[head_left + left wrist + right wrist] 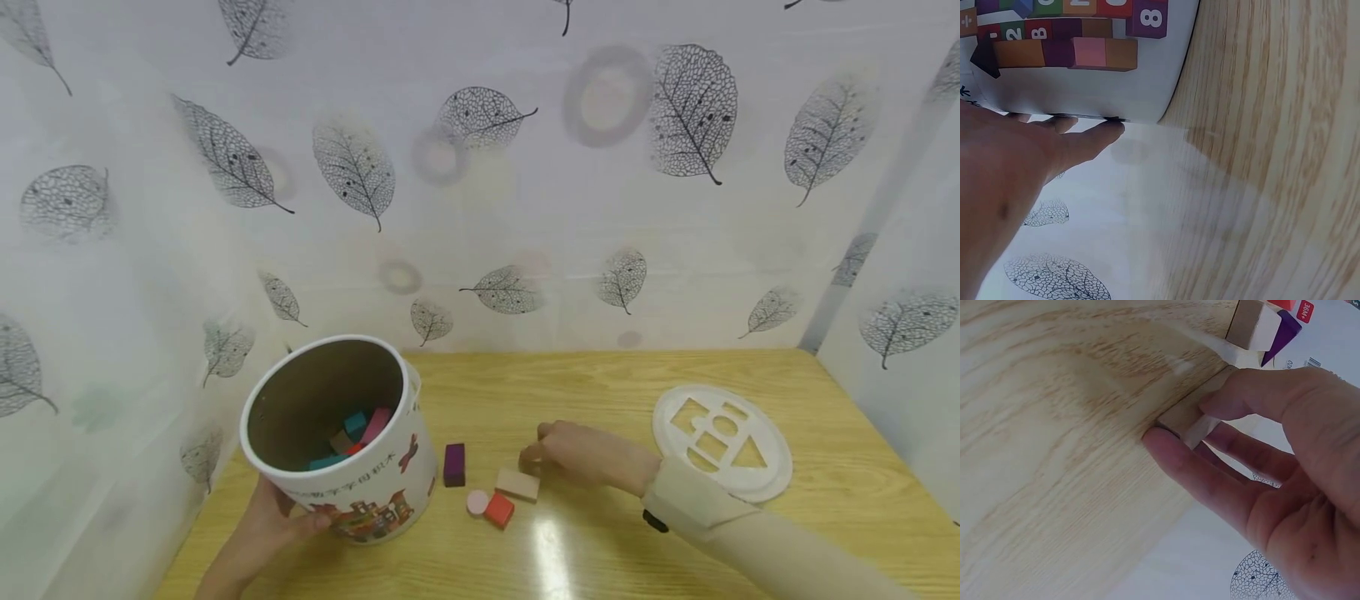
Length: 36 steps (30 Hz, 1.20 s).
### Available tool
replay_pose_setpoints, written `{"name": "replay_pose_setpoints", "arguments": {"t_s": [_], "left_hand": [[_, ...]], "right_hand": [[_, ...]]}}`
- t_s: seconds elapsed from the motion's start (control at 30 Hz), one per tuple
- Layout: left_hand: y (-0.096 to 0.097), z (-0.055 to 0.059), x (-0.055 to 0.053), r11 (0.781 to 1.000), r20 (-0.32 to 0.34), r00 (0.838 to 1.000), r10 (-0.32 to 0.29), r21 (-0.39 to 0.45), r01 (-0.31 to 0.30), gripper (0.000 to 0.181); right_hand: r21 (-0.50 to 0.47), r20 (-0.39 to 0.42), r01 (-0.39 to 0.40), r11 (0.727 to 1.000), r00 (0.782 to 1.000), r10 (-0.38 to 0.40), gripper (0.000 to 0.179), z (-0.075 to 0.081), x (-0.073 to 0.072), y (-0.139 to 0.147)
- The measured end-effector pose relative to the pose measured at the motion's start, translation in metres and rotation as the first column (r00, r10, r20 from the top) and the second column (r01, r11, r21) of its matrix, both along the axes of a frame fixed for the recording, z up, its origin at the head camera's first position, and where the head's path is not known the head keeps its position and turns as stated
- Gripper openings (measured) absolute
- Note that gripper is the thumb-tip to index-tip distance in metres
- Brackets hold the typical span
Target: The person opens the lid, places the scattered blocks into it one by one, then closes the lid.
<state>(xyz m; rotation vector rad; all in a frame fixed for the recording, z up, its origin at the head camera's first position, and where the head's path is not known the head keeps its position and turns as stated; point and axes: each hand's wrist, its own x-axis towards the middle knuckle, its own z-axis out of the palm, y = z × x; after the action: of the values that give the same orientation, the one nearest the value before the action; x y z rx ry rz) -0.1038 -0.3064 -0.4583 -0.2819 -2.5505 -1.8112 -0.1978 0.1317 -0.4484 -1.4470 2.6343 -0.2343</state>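
A white bucket [375, 508] with printed toy pictures stands at the left of the table, its opening facing up and toward me. My left hand [262, 529] holds the bucket's near left side, thumb on the front; its other fingers are mostly hidden in the head view. Colored blocks [355, 425] lie inside. My right hand [577, 454] pinches a plain wooden block [1194, 412] low at the tabletop, thumb against fingers; the head view hides that block. Near this hand lie another plain block [517, 484], a red block [499, 510], a pink round block [477, 502] and a purple block [454, 465].
A round white lid [776, 467] with shaped cutouts lies on the right of the wooden table [585, 550], beyond my right forearm. Leaf-patterned white sheeting [525, 208] rises behind the table and along both sides.
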Motion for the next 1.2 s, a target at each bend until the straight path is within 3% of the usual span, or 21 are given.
{"name": "replay_pose_setpoints", "arguments": {"t_s": [0.2,0.47,0.73,0.97,1.2], "left_hand": [[-0.001,-0.003,0.002,1.000,-0.043,0.999,-0.007,0.027,0.008,0.100],[0.001,-0.002,0.002,1.000,-0.019,1.000,0.000,0.014,0.000,0.101],[0.000,-0.002,0.002,1.000,-0.039,0.999,-0.002,0.016,0.003,0.100],[-0.001,0.000,0.001,1.000,-0.064,0.998,-0.008,0.024,0.009,0.100],[0.001,0.002,0.002,1.000,-0.021,1.000,0.011,-0.020,-0.012,0.099]], "right_hand": [[-0.012,-0.012,-0.011,1.000,1.000,0.011,0.028,-0.001,-0.001,-0.001],[-0.010,-0.047,-0.027,1.000,0.999,0.027,0.025,-0.001,0.000,-0.002],[-0.003,-0.065,-0.050,0.999,0.997,0.049,0.026,0.000,-0.002,-0.002],[0.023,-0.028,-0.090,0.996,0.996,0.091,0.027,0.004,-0.009,-0.005],[-0.007,0.013,-0.064,0.998,0.998,0.064,0.029,0.015,-0.015,-0.004]]}}
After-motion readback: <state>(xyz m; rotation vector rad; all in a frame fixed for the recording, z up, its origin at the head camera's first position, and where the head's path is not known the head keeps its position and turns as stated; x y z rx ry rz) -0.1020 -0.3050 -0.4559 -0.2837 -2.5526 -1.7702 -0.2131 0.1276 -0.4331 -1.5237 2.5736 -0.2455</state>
